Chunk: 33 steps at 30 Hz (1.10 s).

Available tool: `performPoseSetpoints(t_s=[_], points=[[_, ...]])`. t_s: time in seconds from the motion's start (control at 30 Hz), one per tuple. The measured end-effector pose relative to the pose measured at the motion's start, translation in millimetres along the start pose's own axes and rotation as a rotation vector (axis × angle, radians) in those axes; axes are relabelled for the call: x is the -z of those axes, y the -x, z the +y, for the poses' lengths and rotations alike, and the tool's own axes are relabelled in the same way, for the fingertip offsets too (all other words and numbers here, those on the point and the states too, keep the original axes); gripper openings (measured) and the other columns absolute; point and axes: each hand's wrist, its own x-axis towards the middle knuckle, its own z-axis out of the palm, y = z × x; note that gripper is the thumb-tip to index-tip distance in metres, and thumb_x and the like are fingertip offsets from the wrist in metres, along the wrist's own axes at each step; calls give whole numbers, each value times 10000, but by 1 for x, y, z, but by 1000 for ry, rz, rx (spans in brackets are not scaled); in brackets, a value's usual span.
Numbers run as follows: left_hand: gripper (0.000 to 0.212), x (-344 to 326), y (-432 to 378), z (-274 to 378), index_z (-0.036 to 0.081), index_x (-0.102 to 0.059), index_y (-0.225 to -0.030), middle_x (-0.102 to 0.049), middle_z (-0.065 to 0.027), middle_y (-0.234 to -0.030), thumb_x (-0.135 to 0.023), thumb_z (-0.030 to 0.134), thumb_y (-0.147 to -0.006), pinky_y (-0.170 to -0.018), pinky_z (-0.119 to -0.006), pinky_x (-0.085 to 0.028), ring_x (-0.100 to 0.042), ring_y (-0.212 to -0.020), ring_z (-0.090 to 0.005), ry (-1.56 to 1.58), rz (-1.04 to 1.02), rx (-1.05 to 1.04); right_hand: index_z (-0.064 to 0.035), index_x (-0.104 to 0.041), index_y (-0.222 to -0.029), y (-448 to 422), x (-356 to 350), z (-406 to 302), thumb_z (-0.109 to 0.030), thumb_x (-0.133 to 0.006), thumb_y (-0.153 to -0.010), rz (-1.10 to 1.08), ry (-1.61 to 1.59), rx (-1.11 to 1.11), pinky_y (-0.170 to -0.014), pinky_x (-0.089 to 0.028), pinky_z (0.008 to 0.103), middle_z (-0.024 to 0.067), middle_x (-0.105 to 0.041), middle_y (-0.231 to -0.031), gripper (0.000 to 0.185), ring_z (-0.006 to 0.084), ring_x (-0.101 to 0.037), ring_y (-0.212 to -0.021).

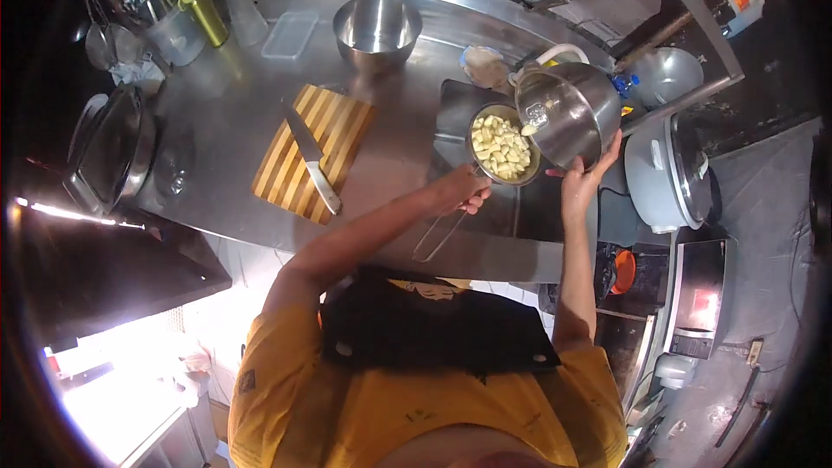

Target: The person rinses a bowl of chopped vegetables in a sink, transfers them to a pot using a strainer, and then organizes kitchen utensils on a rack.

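My left hand point(463, 192) is closed around the wire handle of a round metal strainer point(537, 166), over the sink. Pale chopped pieces, perhaps garlic or potato, point(502, 146) fill the strainer. With my right hand point(585, 172) I hold a stainless steel bowl point(572, 114) from below, tilted with its mouth toward the strainer; one pale piece sits where the two rims meet. To the left, a kitchen knife with a white handle point(320, 183) lies across a striped wooden cutting board point(351, 120). Another steel bowl point(378, 52) stands upright behind the board.
A clear plastic lid point(290, 34), a yellow-green bottle point(209, 21) and a utensil container point(175, 37) stand at the back left. A glass-lidded pan point(110, 143) is at far left. Right of the sink are a white rice cooker point(656, 175) and a metal rail point(682, 104).
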Motion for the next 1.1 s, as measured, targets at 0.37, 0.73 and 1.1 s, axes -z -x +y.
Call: performPoseSetpoints(t_s=[0.37,0.73,1.1], points=[[102,12,-8,-4,68,-403,-822,-419,-17,-676,-420,130,-902,-404,-213,-257,-319,-485,-68,27,-32,34,-130,-118,-1374,8,3,2,205,-368,-662,-44,104,153,-579,-557,250,143,-158,-1373,826,307,-376,-1148],[96,13,-17,-6,78,-406,-834,-414,-11,-669,-429,141,-902,-404,-213,-249,-304,-487,-61,26,-64,4,-48,-182,-1336,11,5,13,169,-465,-665,-4,199,183,-1022,-249,392,207,-252,-1329,760,341,-290,-1232],[97,19,-10,-17,84,-382,-858,-406,-9,-666,-430,152,-908,-399,-213,-252,-292,-472,-58,2,-43,75,-76,-155,-1338,8,8,29,93,-399,-727,-41,-304,-486,-918,-386,358,190,-275,-1309,679,313,-409,-1138]])
